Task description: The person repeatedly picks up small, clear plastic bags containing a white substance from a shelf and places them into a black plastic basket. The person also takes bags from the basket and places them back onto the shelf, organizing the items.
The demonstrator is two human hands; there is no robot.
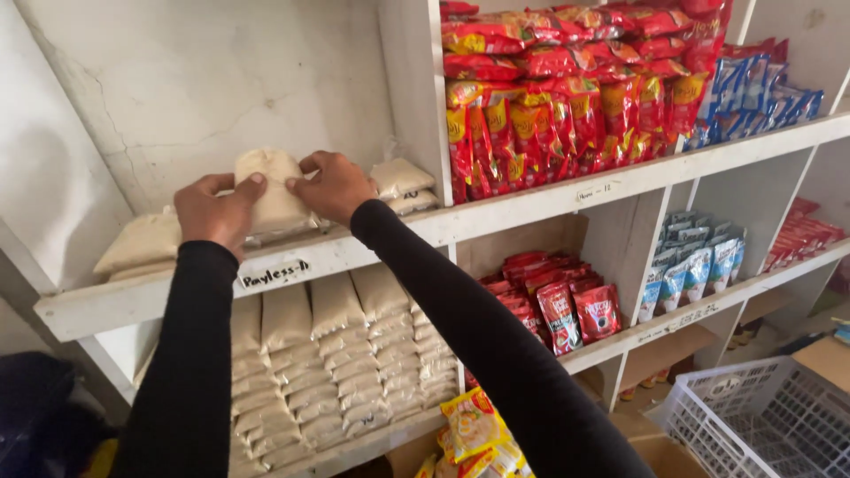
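your left hand (211, 211) and right hand (331, 186) press a pale packet (272, 196) from both sides, fingers curled on it, holding it upright on the white shelf (133, 299) between flat packets (142, 241) so it stays standing.

A single head-worn camera looks down and forward from just in front of a white-painted wooden shelving unit (531, 208), close enough that both black-sleeved forearms fill the lower frame. The view faces the unit at a slant, its boards running from lower left to upper right, with the cracked white wall (195, 80) behind its upper-left bay. A white plastic lattice crate (753, 416) sits below the unit at lower right.
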